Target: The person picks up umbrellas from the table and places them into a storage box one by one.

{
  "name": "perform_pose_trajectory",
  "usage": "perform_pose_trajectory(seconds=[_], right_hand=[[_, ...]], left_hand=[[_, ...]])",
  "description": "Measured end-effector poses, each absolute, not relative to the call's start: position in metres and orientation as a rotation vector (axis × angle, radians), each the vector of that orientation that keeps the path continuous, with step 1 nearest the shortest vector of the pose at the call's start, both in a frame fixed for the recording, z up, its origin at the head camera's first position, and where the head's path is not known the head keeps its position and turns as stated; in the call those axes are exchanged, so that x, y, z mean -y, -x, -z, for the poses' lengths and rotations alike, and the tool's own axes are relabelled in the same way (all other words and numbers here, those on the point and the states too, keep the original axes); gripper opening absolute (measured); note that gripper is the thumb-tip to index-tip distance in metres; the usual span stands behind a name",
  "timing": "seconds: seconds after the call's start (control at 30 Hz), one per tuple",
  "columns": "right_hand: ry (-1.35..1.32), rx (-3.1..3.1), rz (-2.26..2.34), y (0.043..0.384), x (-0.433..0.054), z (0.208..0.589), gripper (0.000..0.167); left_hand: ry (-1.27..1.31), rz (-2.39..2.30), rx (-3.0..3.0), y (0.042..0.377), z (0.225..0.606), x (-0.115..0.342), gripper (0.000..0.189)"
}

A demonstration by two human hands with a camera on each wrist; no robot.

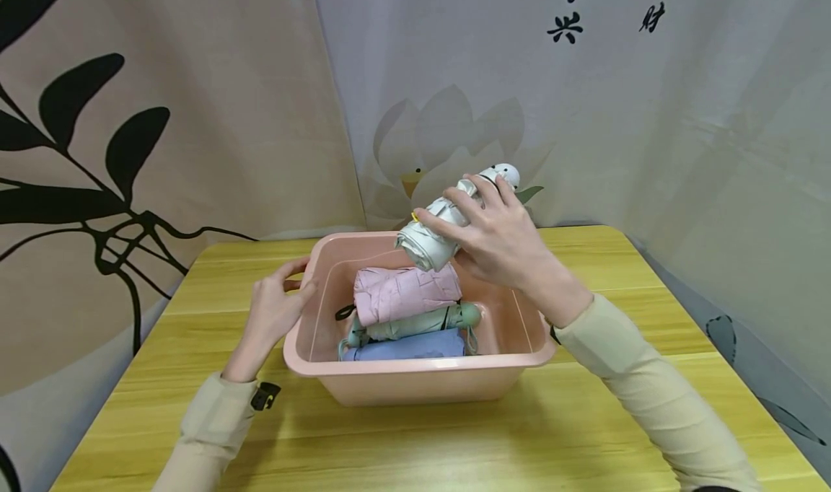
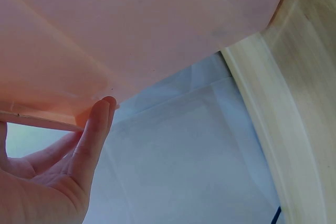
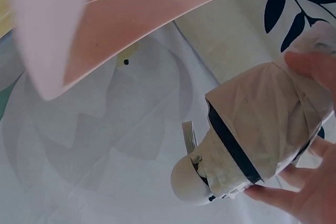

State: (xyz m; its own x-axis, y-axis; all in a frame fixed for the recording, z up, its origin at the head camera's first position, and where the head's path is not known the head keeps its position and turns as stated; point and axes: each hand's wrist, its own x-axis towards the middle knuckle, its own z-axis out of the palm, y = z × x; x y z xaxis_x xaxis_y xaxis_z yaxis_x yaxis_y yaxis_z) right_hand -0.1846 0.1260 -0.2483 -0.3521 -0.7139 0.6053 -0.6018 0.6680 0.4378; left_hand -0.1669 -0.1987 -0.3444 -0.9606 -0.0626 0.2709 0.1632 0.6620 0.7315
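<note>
My right hand [image 1: 496, 236] grips a white folded umbrella [image 1: 431, 236] above the back right of a pink plastic basin [image 1: 415, 387]. The umbrella tilts, its round white handle end up and to the right. In the right wrist view, fingers and thumb wrap the umbrella [image 3: 262, 119], and a dark strap crosses its cloth. At the basin's left rim, my left hand [image 1: 275, 304] holds the edge, as the hand [image 2: 58, 171] in the left wrist view also shows. Inside the basin lie a pink folded umbrella [image 1: 405, 293], a green one [image 1: 415, 324] and a blue one [image 1: 409, 345], side by side.
The basin stands on a yellow wood-grain table [image 1: 311, 441]. Behind the table hangs a pale curtain [image 1: 260, 102] printed with dark leaves, a lotus and characters. The table's back edge runs close to the curtain.
</note>
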Motion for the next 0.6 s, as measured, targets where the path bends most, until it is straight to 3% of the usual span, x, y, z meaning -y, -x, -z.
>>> perform_pose_trajectory(seconds=[0.6], right_hand=[[-1.086, 2.234, 0.307, 0.187, -0.087, 0.251, 0.063]], left_hand=[[0.074, 1.192, 2.617, 0.165, 0.342, 0.199, 0.042]])
